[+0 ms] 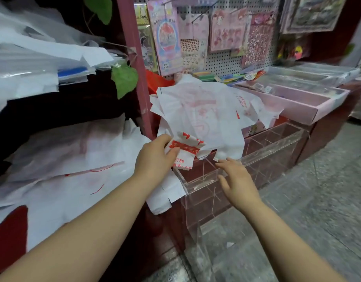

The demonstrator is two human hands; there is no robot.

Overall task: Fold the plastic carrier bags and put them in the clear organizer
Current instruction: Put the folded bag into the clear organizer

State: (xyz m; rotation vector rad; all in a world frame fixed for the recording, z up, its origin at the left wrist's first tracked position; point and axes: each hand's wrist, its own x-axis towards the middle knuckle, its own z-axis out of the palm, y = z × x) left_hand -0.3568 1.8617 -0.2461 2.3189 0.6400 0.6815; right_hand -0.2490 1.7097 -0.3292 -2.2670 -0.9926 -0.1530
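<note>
The left hand pinches a folded carrier bag above the clear organizer; the right hand, fingers spread, hovers over its near compartment. Loose bags pile behind.

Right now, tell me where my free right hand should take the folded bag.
Pinch the folded bag's free right edge, coming from the right. The left hand pinches its left edge, so the flat packet juts out unsupported toward the open right hand, close by the clear organizer.
</note>
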